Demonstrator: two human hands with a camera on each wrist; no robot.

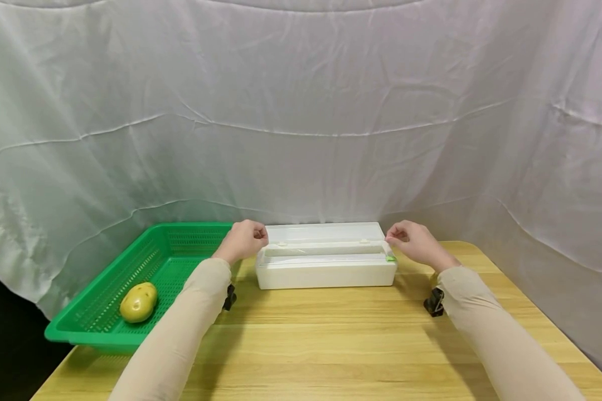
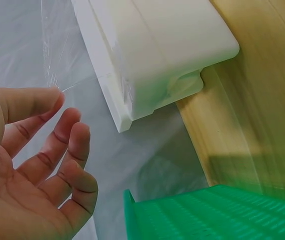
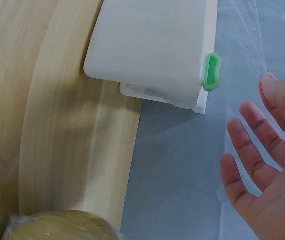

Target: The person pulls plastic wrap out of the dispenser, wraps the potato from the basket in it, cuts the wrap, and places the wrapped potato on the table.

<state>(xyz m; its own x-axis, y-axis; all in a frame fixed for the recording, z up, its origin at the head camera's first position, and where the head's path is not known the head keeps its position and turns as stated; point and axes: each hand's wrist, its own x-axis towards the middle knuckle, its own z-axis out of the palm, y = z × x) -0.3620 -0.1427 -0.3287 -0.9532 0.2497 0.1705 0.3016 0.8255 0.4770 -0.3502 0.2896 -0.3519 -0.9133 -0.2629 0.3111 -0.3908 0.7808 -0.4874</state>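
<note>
A white cling film dispenser [image 1: 326, 275] stands on the table with its lid raised at the back. Clear cling film [image 2: 57, 47] stretches up from it. One corner of the film is pinched between thumb and forefinger of my left hand [image 1: 243, 239], just past the box's left end. At the opposite end my right hand [image 1: 415, 240] pinches the other corner of the film, its remaining fingers loosely spread in the right wrist view. A green slider [image 3: 212, 72] sits on the dispenser's right end.
A green perforated basket [image 1: 62, 328] on the left holds a potato [image 1: 139, 302] and reaches past the table's edge. Near my right wrist lies a yellow thing in clear plastic [image 3: 57, 227], mostly hidden in the head view. A grey curtain [image 1: 301, 111] hangs behind the wooden table [image 1: 331, 345].
</note>
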